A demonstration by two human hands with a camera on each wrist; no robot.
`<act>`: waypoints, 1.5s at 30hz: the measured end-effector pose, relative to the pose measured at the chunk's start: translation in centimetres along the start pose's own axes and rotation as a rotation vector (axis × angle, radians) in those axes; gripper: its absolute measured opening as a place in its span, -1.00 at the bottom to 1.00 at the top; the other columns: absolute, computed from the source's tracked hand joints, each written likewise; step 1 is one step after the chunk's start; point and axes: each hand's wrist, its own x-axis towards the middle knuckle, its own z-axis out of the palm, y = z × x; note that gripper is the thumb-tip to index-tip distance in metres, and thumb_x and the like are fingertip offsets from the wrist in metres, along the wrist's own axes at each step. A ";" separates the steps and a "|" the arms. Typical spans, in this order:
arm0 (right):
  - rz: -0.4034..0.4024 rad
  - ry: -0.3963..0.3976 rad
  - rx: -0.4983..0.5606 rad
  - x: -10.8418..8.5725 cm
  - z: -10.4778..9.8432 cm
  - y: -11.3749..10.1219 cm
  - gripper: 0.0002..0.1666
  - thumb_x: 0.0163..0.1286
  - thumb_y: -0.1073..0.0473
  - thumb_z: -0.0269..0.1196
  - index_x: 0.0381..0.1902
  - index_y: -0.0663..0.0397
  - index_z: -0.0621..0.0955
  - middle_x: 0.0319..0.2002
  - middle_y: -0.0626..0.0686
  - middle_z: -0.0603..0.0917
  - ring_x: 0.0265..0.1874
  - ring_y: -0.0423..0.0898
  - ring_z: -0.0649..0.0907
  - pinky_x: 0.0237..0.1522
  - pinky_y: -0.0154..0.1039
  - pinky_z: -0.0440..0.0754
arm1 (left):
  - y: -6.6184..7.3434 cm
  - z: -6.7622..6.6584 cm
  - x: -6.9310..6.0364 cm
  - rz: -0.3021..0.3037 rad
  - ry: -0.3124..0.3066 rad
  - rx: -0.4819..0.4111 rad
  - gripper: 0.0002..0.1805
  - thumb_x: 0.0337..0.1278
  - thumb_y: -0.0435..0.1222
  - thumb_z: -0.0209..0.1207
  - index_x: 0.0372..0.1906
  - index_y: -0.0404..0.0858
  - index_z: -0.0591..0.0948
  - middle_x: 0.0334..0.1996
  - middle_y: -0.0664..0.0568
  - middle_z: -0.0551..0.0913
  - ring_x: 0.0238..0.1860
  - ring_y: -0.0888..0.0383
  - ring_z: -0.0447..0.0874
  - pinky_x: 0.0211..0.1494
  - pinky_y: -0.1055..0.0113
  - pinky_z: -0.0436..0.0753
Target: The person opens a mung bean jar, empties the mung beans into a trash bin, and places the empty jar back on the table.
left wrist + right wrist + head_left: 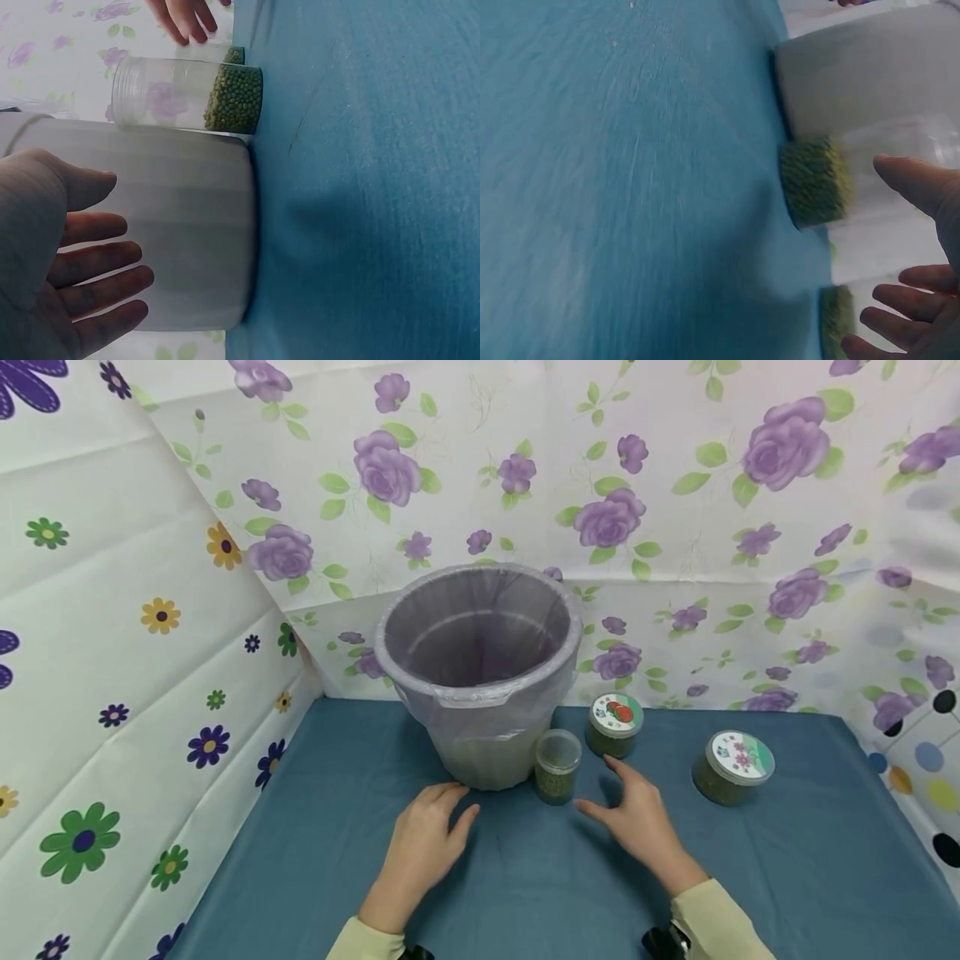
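Note:
A light grey bucket (487,752) with a clear plastic liner over its rim stands at the back of the blue-covered table. My left hand (426,839) is in front of its base, fingers extended and holding nothing; the left wrist view shows them spread beside the bucket wall (187,217). Close to the bucket's right side is a clear jar (557,768), partly filled with small green beans (235,99). To the right of that jar, my right hand (641,822) is spread with thumb and fingers apart, gripping nothing. In the right wrist view the thumb appears in front of the jar (815,180).
Behind the clear jar stands a lidded jar (615,725) with a red picture on its label. Farther right is another lidded jar (733,768) with a pink flower label. Flowered cloth (525,468) hangs behind and at the sides of the table (525,893).

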 end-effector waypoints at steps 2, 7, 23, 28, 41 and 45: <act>-0.012 -0.015 0.009 0.6 0.7 0.0 0.10 -0.02 -0.23 0.42 0.37 0.13 0.26 0.29 0.24 0.39 0.25 0.22 0.42 0.13 0.14 0.46 | 0.2 0.1 0.0 -0.002 -0.008 -0.006 -0.68 0.14 -0.03 0.20 -0.05 -0.06 0.65 -0.06 0.11 0.65 -0.03 0.17 0.62 -0.08 0.23 0.64; -0.015 -0.059 -0.015 1.6 1.9 0.1 0.14 -0.02 -0.27 0.40 0.39 0.13 0.22 0.30 0.24 0.37 0.25 0.21 0.41 0.14 0.15 0.45 | 0.4 0.2 0.0 -0.003 -0.021 -0.015 -0.68 0.15 -0.02 0.18 -0.05 -0.05 0.65 -0.06 0.11 0.65 -0.02 0.18 0.62 -0.08 0.23 0.64; -0.059 -0.034 0.144 2.4 3.4 -0.9 -0.25 -0.02 -0.27 0.40 0.13 -0.21 0.47 0.00 -0.05 0.64 -0.01 -0.09 0.63 -0.03 -0.04 0.59 | 0.3 0.7 0.0 0.012 -0.027 -0.003 -0.69 0.15 -0.02 0.19 -0.08 -0.06 0.66 -0.08 0.12 0.66 -0.03 0.18 0.62 -0.08 0.24 0.64; -0.072 -0.037 0.186 1.8 3.1 -1.0 -0.29 -0.03 -0.20 0.44 0.09 -0.20 0.48 -0.02 -0.07 0.65 0.01 -0.11 0.62 0.02 -0.02 0.57 | 0.5 0.6 0.1 0.019 -0.030 0.001 -0.71 0.13 -0.04 0.21 -0.09 -0.05 0.66 -0.10 0.13 0.66 -0.04 0.19 0.63 -0.08 0.23 0.64; -0.101 -0.016 0.218 -1.1 0.5 -0.6 -0.21 -0.07 -0.24 0.43 0.17 -0.48 0.41 0.03 -0.29 0.55 0.08 -0.16 0.57 0.04 0.08 0.56 | 1.3 0.5 0.5 0.061 -0.019 0.006 -0.71 0.13 -0.03 0.20 -0.11 -0.05 0.67 -0.14 0.13 0.67 -0.09 0.19 0.64 -0.10 0.23 0.64; -0.098 -0.012 0.233 -1.8 -0.4 -0.2 -0.18 -0.06 -0.29 0.40 0.20 -0.48 0.39 0.05 -0.28 0.52 0.07 -0.16 0.57 -0.01 0.03 0.61 | 1.7 0.5 0.8 0.074 -0.026 0.004 -0.69 0.13 -0.02 0.20 -0.08 -0.05 0.66 -0.12 0.13 0.67 -0.08 0.19 0.64 -0.10 0.23 0.64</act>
